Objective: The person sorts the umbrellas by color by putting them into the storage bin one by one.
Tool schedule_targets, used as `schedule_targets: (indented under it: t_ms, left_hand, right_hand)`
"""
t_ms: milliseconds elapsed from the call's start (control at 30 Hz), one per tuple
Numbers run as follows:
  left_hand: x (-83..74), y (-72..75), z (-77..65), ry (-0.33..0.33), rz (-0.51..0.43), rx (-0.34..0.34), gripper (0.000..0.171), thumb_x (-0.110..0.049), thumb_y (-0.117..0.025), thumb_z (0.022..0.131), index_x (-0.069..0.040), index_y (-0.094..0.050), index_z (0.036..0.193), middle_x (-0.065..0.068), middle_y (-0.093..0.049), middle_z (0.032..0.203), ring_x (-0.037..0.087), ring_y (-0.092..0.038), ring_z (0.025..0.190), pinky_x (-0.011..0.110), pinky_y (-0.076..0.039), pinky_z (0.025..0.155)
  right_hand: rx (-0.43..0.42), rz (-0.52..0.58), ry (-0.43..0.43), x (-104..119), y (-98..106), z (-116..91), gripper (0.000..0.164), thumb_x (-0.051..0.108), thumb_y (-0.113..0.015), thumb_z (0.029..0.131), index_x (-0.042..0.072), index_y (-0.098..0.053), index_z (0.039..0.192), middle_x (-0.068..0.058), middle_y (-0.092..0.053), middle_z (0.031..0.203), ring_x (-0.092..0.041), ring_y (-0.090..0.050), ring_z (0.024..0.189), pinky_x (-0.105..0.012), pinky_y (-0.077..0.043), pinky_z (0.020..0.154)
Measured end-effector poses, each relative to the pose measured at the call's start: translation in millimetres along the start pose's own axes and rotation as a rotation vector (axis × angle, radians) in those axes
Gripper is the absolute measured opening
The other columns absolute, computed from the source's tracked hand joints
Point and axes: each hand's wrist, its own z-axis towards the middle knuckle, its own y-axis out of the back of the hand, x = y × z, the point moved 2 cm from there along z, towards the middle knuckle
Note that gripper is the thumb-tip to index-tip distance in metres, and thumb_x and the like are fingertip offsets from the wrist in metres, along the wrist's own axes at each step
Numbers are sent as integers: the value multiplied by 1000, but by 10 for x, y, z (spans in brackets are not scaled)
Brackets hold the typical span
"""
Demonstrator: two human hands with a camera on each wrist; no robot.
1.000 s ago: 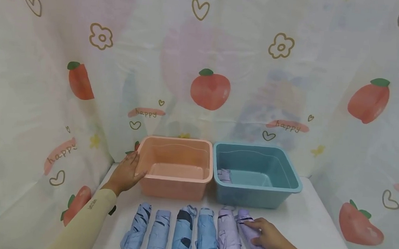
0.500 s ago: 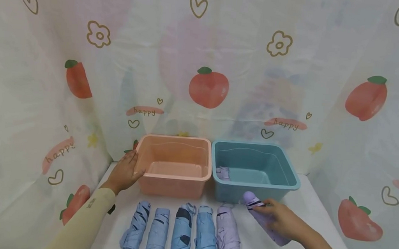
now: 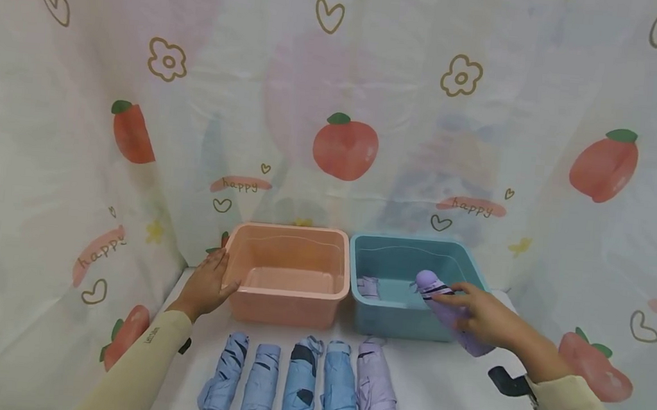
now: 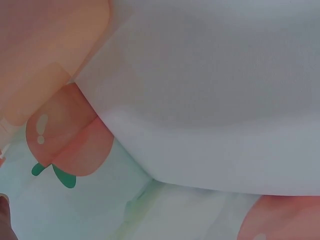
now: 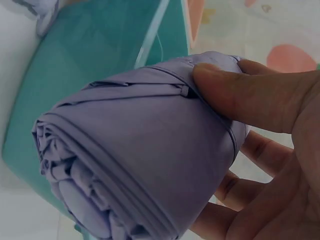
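My right hand grips a folded purple umbrella, thumb on one side and fingers on the other. The umbrella is tilted over the front right rim of the teal basin, its rounded handle end toward the inside. In the right wrist view the gathered cloth end of the umbrella faces the camera. My left hand rests on the left rim of the peach basin, fingers extended. Inside the teal basin, at its left, lies a pale lilac bundle, partly hidden by the wall.
Several folded umbrellas stand in a row on the white table before the basins: patterned blue ones, a plain blue one and a lilac one at the right end. A printed curtain encloses the back and sides.
My right hand has lifted the purple umbrella from the right end of the row and carried it up to the teal basin's rim. The left hand stays on the peach basin.
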Motion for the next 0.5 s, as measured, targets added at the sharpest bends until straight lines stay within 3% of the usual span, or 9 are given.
schedule_targets:
  t_ms: [267,500]
  left_hand:
    - [-18,19,-17,1,-10,-1,81,-50,-47,97,15,-33,143,29,-31,150,40,-28,140,51,-21,113]
    - [-45,32,-22,-7,-16,-21,79,-47,-50,97,16,-34,142,29,-32,149,40,-28,140,51,-21,113]
  right_hand:
    - [29,18,-18,-268,164,345,56,-7,-72,76,10,-65,129,-22,-54,125,-42,-57,103,-47,-53,70]
    - [51,1,7,-487,177,654,56,-4,-73,77,9,-64,131,-22,-55,122,-38,-57,101,-41,-49,70]
